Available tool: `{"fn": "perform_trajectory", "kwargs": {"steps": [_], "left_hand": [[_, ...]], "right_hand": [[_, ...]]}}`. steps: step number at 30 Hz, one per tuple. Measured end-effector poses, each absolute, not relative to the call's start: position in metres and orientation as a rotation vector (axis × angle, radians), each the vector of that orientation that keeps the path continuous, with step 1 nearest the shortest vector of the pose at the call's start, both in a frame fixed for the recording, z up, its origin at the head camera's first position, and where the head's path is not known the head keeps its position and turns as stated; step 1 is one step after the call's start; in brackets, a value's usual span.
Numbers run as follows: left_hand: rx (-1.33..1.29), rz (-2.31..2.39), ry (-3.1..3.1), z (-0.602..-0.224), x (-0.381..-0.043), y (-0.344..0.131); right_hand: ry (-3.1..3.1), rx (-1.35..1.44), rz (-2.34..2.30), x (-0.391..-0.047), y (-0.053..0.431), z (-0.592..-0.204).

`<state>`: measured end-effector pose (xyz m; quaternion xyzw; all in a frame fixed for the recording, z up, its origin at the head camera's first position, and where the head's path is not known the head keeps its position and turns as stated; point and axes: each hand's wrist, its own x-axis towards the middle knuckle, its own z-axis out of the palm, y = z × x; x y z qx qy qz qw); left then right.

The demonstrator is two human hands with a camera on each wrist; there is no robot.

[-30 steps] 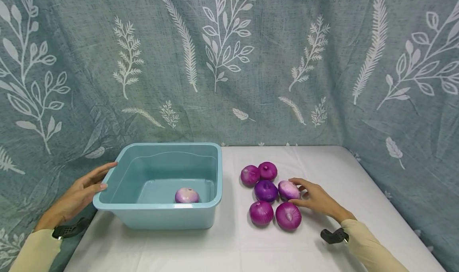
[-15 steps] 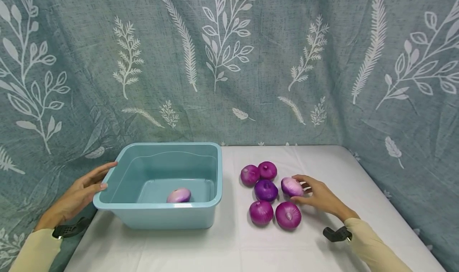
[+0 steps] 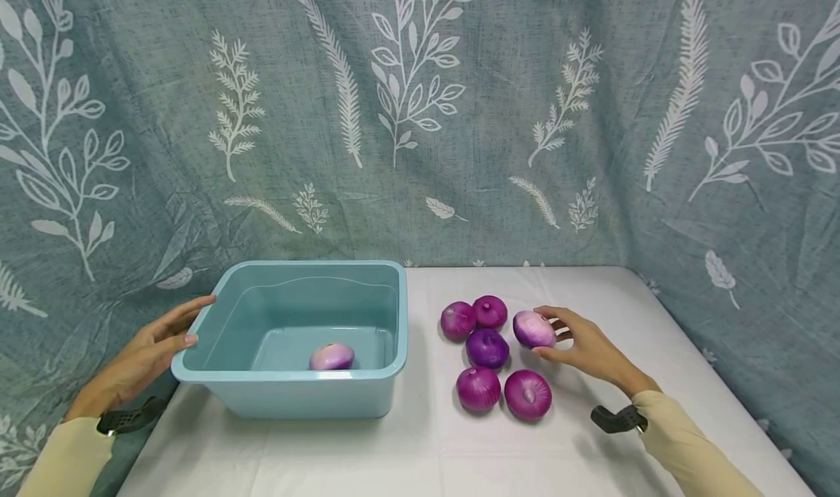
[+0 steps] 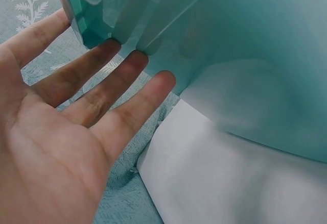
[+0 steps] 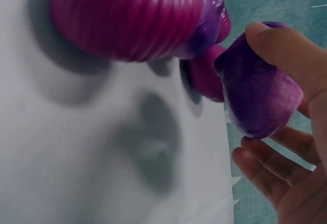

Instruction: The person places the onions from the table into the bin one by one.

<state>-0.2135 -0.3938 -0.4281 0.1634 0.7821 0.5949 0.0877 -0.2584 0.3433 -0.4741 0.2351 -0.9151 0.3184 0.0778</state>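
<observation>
My right hand (image 3: 584, 345) grips a pale-and-purple onion (image 3: 533, 330) between thumb and fingers, raised a little above the table, as its shadow in the right wrist view suggests. That onion (image 5: 259, 83) shows its pointed dark purple end there. Several purple onions (image 3: 478, 389) lie just left of and in front of it. My left hand (image 3: 141, 355) rests its straight fingers and thumb against the left rim of a light blue plastic tub (image 3: 289, 395). In the left wrist view the fingertips (image 4: 162, 81) touch the tub's outside. Another pale onion (image 3: 332, 356) lies inside, partly hidden by the front rim.
A white cloth (image 3: 354, 457) covers the table. Green-blue curtain fabric (image 3: 420, 213) with white leaf prints hangs behind it and at both sides. The tub stands on the left half, with a strip of white cloth between it and the onions.
My right hand has lifted the pale-and-purple onion off the table, away from the other onions. Inside the tub the onion has rolled slightly to the left. My left hand stays put.
</observation>
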Motion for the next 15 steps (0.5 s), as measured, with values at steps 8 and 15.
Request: {"fn": "perform_trajectory", "kwargs": {"steps": [8,15], "left_hand": [[0.491,1.766,2.317,-0.429,-0.213,-0.396],[0.501,1.775,2.32,-0.429,-0.213,-0.394]], "right_hand": [[-2.713,0.763,0.965,-0.26,0.325,-0.457],[-2.718,0.801,0.976,-0.263,0.311,-0.445]]}}
